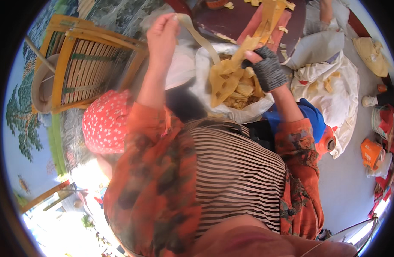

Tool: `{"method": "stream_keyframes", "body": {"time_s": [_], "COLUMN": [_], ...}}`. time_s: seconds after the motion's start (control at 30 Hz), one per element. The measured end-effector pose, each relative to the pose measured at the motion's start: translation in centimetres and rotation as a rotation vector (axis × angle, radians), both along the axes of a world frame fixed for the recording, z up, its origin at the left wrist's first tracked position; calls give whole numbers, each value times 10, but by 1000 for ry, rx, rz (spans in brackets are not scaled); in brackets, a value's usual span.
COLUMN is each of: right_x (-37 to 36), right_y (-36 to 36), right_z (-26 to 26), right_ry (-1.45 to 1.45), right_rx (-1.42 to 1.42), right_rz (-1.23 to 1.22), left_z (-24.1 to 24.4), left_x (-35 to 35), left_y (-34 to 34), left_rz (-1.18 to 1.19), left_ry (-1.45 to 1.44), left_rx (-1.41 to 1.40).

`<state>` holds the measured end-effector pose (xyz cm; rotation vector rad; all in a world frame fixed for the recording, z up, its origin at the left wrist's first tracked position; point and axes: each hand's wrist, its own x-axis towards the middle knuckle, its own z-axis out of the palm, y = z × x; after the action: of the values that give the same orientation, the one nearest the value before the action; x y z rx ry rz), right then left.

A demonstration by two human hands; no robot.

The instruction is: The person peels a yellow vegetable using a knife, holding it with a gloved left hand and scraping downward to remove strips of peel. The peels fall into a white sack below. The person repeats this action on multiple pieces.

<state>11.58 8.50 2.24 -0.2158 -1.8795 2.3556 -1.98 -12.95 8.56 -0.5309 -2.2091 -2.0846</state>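
Observation:
My bare left hand (pixel 163 33) is raised, its fingers pinched on the end of a long, thin yellowish strip (pixel 198 37). The strip hangs down to a white woven sack (pixel 203 72), whose mouth is spread in front of me. My right hand (pixel 264 66), in a grey fingerless knit glove, grips a wider piece of the same thin yellow sheet (pixel 229 72). That sheet droops into the sack over a heap of crumpled yellow pieces (pixel 245 91). Just beyond my right hand, a yellow wooden piece (pixel 269 24) lies over a red cloth.
A dark red table (pixel 225 22) bears yellow scraps. Another person's hand (pixel 326 14) is at the far right. A slatted wooden folding chair (pixel 91 62) stands left. A white cloth (pixel 338 106) with scraps lies right, near an orange bag (pixel 372 154).

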Motion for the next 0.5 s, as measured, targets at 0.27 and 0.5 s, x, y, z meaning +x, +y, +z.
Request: {"method": "stream_keyframes", "body": {"time_s": [0.27,0.5], "right_x": [2,7], "right_y": [6,1], "right_z": [6,19], "right_ry": [184,90], "right_rx": [232,-618], "right_rz": [107,164], "left_z": [11,13], "left_x": [43,37], "left_y": [76,84], "left_rz": [-430,-347], "left_ry": [-80,260], "left_rx": [-128,-418]}}
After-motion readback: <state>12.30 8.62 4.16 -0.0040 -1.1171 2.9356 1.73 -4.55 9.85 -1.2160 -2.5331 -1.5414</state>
